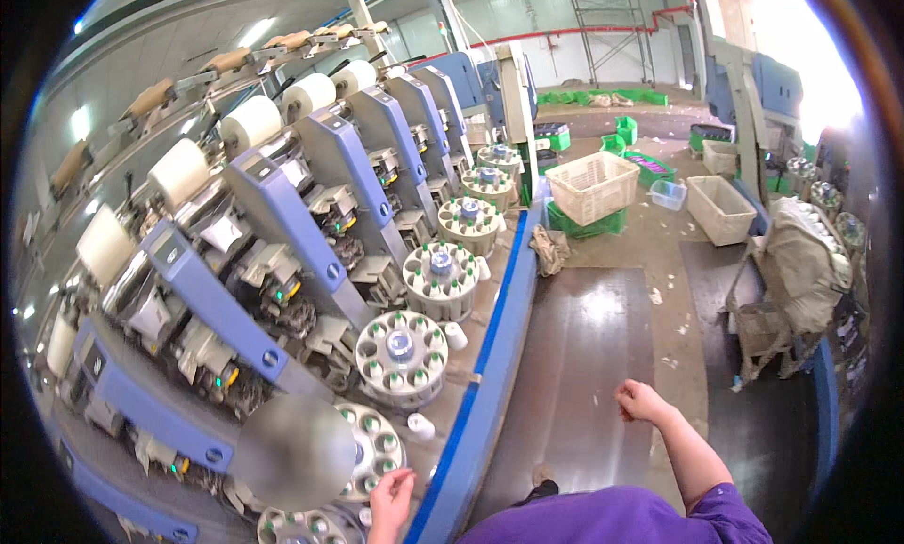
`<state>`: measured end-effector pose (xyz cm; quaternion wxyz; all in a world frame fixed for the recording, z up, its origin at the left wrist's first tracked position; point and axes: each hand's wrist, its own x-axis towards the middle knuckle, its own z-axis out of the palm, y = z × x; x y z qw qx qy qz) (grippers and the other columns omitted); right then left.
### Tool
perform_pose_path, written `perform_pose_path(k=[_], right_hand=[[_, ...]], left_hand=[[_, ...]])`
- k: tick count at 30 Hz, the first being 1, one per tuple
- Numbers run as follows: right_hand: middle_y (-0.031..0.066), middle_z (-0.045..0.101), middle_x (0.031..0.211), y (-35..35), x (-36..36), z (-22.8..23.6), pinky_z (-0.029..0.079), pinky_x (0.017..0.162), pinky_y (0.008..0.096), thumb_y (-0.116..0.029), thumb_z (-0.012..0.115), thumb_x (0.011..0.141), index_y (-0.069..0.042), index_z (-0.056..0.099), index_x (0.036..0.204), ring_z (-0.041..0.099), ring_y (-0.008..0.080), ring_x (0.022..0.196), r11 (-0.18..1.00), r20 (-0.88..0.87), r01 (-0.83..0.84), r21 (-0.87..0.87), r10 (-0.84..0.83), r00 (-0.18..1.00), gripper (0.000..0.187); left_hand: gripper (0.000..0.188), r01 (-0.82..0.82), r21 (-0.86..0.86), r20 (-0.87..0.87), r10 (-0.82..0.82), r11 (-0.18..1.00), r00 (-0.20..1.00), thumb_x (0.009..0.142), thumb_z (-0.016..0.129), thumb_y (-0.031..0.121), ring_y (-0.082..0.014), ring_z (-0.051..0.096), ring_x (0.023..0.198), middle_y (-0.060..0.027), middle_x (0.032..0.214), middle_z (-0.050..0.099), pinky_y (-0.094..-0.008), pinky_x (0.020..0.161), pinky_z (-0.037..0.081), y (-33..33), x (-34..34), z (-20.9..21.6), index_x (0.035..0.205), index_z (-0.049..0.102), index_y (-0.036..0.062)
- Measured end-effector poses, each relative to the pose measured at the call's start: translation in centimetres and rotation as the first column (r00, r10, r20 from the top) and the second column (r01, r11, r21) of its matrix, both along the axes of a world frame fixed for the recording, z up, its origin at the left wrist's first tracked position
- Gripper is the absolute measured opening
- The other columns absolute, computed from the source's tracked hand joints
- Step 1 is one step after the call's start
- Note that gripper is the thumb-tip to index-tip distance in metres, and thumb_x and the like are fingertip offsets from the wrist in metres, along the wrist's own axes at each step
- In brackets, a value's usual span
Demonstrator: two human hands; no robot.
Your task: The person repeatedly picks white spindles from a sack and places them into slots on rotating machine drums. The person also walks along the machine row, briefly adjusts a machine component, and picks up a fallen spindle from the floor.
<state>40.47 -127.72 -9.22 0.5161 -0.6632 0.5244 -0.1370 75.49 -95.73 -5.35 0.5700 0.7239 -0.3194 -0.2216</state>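
Low at the picture's bottom, my left hand [391,497] is beside a round bobbin magazine [389,457] on the winding machine. Its fingers are drawn together; whether anything is between them is hidden. My right hand [640,401] is over the walkway, away from the machine, with its fingers curled in and nothing visible in them. White yarn bobbins with green tops stand in the magazine's round pockets. A loose white bobbin [421,426] is on the ledge just beyond my left hand. A grey blurred patch covers part of the nearest magazines.
Several more magazines, such as this one [401,359], line the machine under white yarn cones [179,170]. A blue rail [490,384] edges the dark walkway [574,375]. Ahead are a cream plastic crate [593,186] and green bins. A cloth-covered cart [800,262] stands at right.
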Motion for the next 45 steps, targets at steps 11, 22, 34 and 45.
perform_pose_path(k=[11,22,34,45], right_hand=[[0.0082,0.06,0.076,-37.0,5.4,1.9,0.049,0.054,0.0311,-0.013,0.054,0.086,-0.001,0.056,0.102,0.056,0.0145,0.06,0.98,-0.011,-0.009,0.197,0.011,1.0,0.021],[0.0052,0.063,0.074,-72.1,38.5,17.5,0.048,0.055,0.0232,-0.015,0.052,0.088,0.002,0.055,0.111,0.06,0.0104,0.063,0.768,0.434,-0.602,-0.218,0.628,0.645,0.028],[0.0047,0.062,0.073,-85.8,69.0,31.1,0.046,0.05,0.0234,-0.012,0.051,0.088,0.0,0.056,0.11,0.056,0.0077,0.057,0.637,0.447,-0.541,-0.55,0.771,0.454,0.026],[0.0159,0.066,0.087,-89.5,91.1,43.0,0.048,0.08,0.0377,-0.017,0.051,0.077,-0.004,0.065,0.096,0.063,0.0298,0.085,0.261,0.179,-0.036,-0.965,0.748,0.639,0.027]], left_hand=[[0.015,0.407,-0.023,0.385,-0.367,0.913,0.847,0.081,0.062,0.005,-0.0177,0.063,0.083,-0.0088,0.092,0.065,-0.0269,0.075,0.048,-44.8,5.3,6.9,0.096,0.064,0.0013],[0.013,-0.156,0.028,0.247,0.144,0.987,0.958,0.081,0.061,0.004,-0.0149,0.062,0.079,-0.0093,0.086,0.065,-0.0247,0.071,0.047,-64.9,9.6,5.0,0.093,0.064,-0.0014],[0.016,-0.345,-0.079,0.189,0.354,0.935,0.916,0.085,0.062,0.01,-0.0038,0.048,0.052,0.0016,0.071,0.059,-0.018,0.047,0.038,-83.0,22.1,4.6,0.098,0.063,0.0005],[0.027,-0.558,0.023,0.028,0.557,0.829,0.83,0.089,0.056,0.014,-0.0153,0.054,0.086,-0.0103,0.105,0.056,-0.0271,0.074,0.044,-84.1,20.4,2.3,0.112,0.054,0.001]])
